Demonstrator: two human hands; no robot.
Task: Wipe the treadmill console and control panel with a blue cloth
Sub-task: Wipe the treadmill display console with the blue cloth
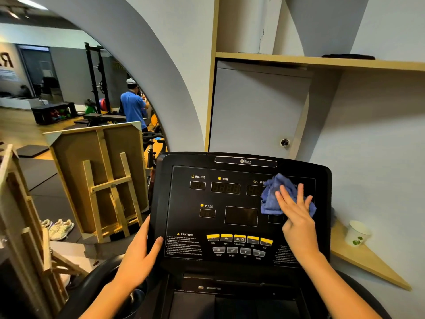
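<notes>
The right hand (296, 212) is pressing a blue cloth (274, 194) flat against the console (241, 203), over its upper right displays, while the left hand (140, 252) is gripping the console's left edge, thumb lying on the panel face

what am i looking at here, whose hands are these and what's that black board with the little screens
This is one picture from a camera worn on a person's head, looking forward and down, so the two bare hands are the wearer's own. The black board is a treadmill console, with small dark display windows labelled incline, time and pulse, and a row of yellow buttons lower down. The right hand lies flat, pressing a crumpled blue cloth against the upper right of the panel, over the speed label. The left hand grips the console's left edge. To the right, a white paper cup stands on a wooden corner shelf. The arch at left appears to be a mirror showing a gym.
</notes>
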